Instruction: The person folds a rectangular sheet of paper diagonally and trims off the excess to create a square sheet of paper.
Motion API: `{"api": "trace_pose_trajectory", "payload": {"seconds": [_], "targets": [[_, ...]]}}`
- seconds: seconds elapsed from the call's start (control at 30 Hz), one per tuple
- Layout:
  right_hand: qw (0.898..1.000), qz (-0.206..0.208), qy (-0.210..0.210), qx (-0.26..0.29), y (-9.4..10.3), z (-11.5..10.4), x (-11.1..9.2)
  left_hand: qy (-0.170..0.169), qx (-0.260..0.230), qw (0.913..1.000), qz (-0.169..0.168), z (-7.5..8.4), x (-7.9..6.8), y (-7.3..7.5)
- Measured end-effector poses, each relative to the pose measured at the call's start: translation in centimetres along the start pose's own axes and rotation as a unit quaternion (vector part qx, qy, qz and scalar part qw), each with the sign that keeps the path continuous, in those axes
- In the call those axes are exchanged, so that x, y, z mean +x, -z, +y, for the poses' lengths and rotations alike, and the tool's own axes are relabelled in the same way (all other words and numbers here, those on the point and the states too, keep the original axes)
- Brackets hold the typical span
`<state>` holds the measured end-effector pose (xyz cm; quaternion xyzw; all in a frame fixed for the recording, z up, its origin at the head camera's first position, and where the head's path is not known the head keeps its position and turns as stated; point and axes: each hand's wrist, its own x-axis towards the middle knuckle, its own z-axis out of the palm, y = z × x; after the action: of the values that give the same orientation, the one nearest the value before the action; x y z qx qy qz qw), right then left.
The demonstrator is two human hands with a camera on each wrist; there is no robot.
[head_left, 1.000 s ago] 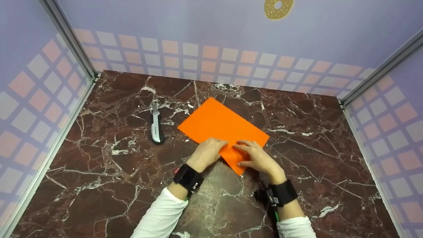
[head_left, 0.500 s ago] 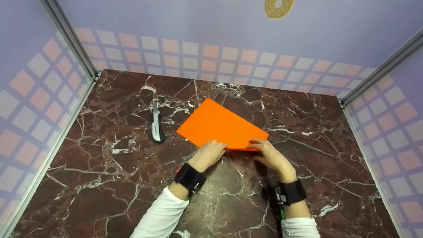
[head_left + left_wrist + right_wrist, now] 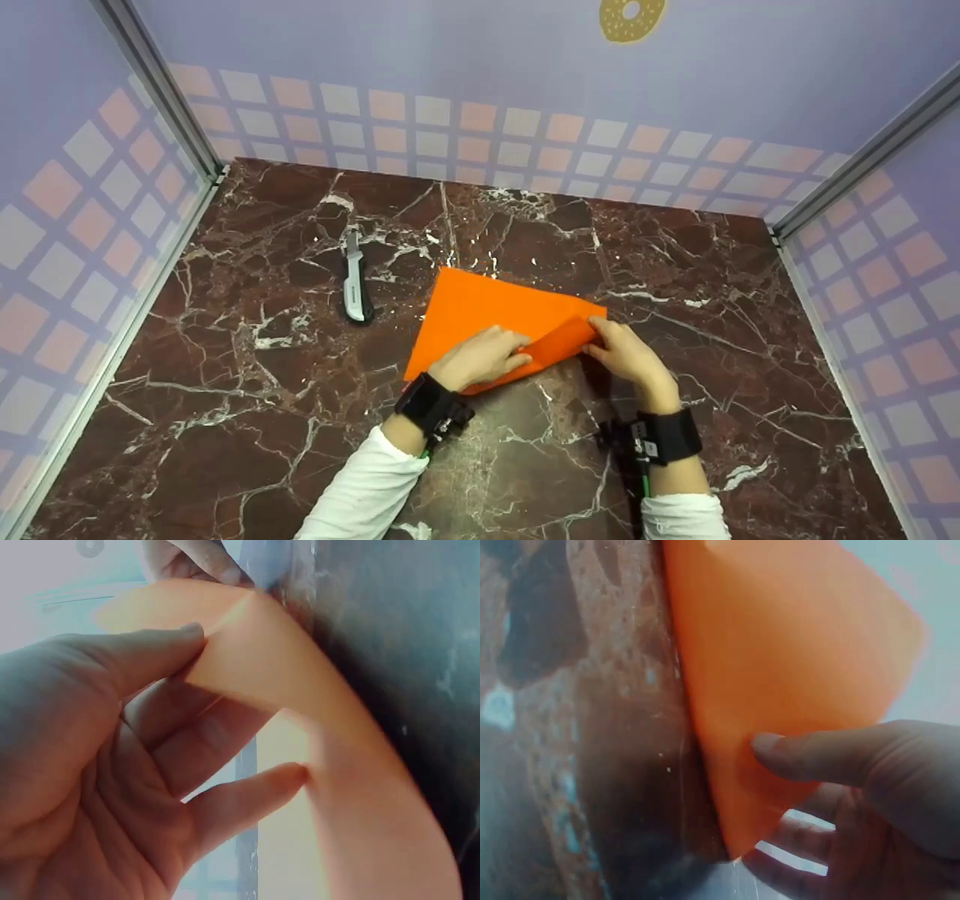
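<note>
A sheet of orange paper [image 3: 491, 296] lies in the middle of the tabletop, its near side folded up into a flap [image 3: 559, 341]. My left hand [image 3: 480, 358] is over the left part of the flap. In the left wrist view its thumb is on one face of the paper [image 3: 255, 660] and its fingers reach behind. At the flap's right end my right hand [image 3: 634, 360] pinches the paper. The right wrist view shows the thumb on the near face of the sheet [image 3: 772, 652], the other fingers partly hidden behind it.
To the left of the paper lies a utility knife [image 3: 355, 292] with a white and black handle, blade extended away from me. Small white scraps are scattered on the dark marbled tabletop [image 3: 262, 405] beyond the paper. Patterned panels [image 3: 525, 142] enclose the back and both sides.
The near corner, flat a second ago, has been folded up and over. The paper has turned anticlockwise, its far corner coming nearer. My right hand has moved slightly right and back toward me.
</note>
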<state>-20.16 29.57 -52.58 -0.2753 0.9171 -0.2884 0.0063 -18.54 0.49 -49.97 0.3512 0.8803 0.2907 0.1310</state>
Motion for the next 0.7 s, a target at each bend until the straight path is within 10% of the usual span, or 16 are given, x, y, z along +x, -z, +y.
{"api": "trace_pose_trajectory", "payload": {"seconds": [0.3,0.7], "targets": [[0.997,-0.043,-0.069,-0.010,0.9,-2.4,0.1,0.062,-0.019,0.9972,-0.039,0.6,-0.5,0.1],[0.997,0.013,-0.039,0.058,0.6,-2.2,0.4,0.059,-0.061,0.9962,0.019,0.6,-0.3,0.0]]}}
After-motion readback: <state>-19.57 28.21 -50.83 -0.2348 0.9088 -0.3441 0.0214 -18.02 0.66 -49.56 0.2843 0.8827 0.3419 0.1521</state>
